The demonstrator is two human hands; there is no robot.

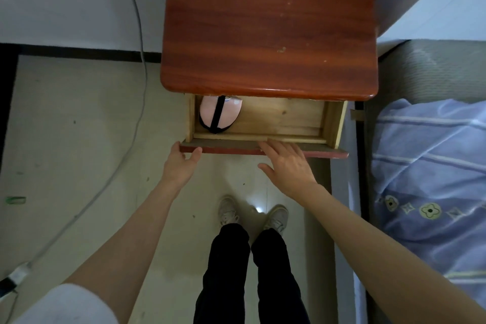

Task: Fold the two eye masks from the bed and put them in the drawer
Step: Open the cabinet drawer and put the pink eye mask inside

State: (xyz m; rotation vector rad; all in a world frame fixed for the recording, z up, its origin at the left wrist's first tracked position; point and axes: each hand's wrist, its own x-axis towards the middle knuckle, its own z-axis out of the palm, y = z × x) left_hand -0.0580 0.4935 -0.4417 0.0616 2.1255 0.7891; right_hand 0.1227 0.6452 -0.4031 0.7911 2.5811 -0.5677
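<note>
A folded pink eye mask (210, 116) with a black strap across it lies in the left end of the wooden drawer (284, 116), which stands pulled out of the red-brown nightstand (268, 23). Part of the mask is hidden under the nightstand top. I cannot tell whether a second mask lies beneath it. My left hand (181, 163) touches the left end of the drawer front (236, 148), thumb and fingers apart, holding nothing. My right hand (286, 163) rests flat with spread fingers on the middle of the drawer front.
The bed with a blue striped, flower-patterned cover (431, 181) lies to the right. A grey cable (139, 42) runs down the wall and across the tiled floor on the left to a plug (15, 275). My shoes (252, 214) stand below the drawer.
</note>
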